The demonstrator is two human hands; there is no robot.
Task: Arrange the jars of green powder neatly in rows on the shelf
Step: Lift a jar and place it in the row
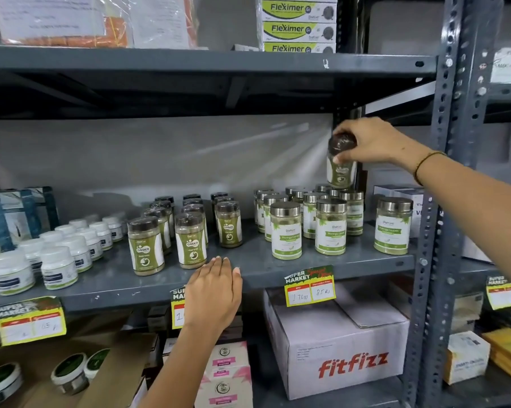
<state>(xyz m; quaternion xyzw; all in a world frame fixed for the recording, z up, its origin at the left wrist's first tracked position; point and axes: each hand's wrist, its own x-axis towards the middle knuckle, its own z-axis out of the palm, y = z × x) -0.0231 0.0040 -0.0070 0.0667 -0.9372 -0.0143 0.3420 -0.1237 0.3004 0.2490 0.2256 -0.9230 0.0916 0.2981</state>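
Note:
My right hand (374,142) grips the dark lid of a green-powder jar (341,172) and holds it in the air above the back right of the silver-lidded jars. Dark-lidded Gaska jars (189,240) stand in three rows at the middle of the grey shelf (257,269). Silver-lidded Moringa jars (286,231) stand in a group to their right, with one more Moringa jar (393,226) standing alone at the far right. My left hand (216,290) hovers flat at the shelf's front edge, fingers apart, holding nothing.
Small white bottles (57,254) fill the shelf's left part, with blue boxes (16,216) behind them. A perforated steel upright (442,201) stands right of my right arm. Below sit a Fitfizz carton (339,348) and pink boxes (227,375). Yellow price tags (310,287) hang from the edge.

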